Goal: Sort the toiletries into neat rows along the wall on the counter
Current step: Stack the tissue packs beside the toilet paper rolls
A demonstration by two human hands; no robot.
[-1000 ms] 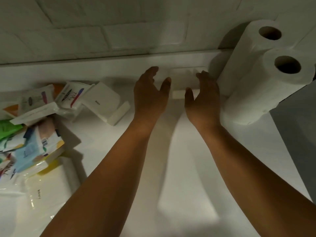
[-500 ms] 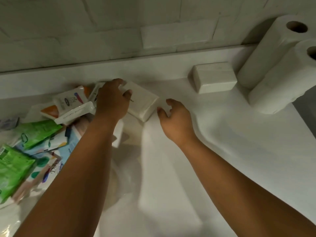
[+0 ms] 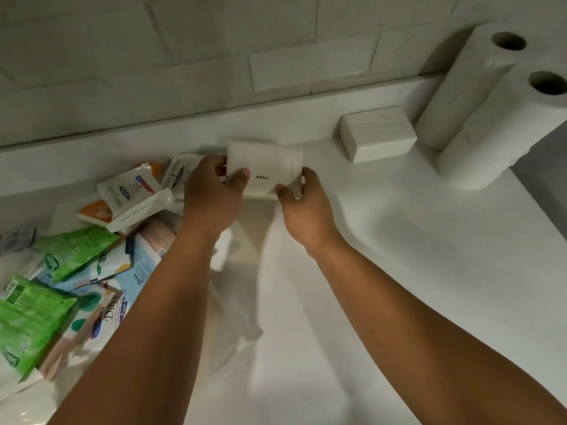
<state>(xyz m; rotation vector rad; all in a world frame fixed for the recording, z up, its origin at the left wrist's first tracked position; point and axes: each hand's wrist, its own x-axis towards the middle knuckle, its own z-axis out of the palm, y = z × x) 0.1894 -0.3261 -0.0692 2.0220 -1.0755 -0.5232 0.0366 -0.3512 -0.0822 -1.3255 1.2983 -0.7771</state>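
Both my hands hold a white tissue pack [image 3: 270, 167] with small dark print, lifted a little above the white counter [image 3: 399, 256] near the wall ledge. My left hand [image 3: 214, 191] grips its left end, thumb on top. My right hand [image 3: 303, 200] grips its right lower corner. A second white tissue pack [image 3: 379, 138] lies against the ledge to the right, beside two paper towel rolls [image 3: 491, 102]. A loose heap of toiletry packets [image 3: 101, 240] covers the counter at the left: Dove packs, green wipes, light blue packets.
A white tiled wall [image 3: 214, 56] rises behind a low ledge [image 3: 122, 139] that runs along the counter's back. The counter's right edge drops off behind the paper towel rolls. A clear plastic wrap lies at the lower left.
My hands left the pack by the rolls and swung left to the heap. Both closed on another white pack, which now sits raised and squared toward the ledge.
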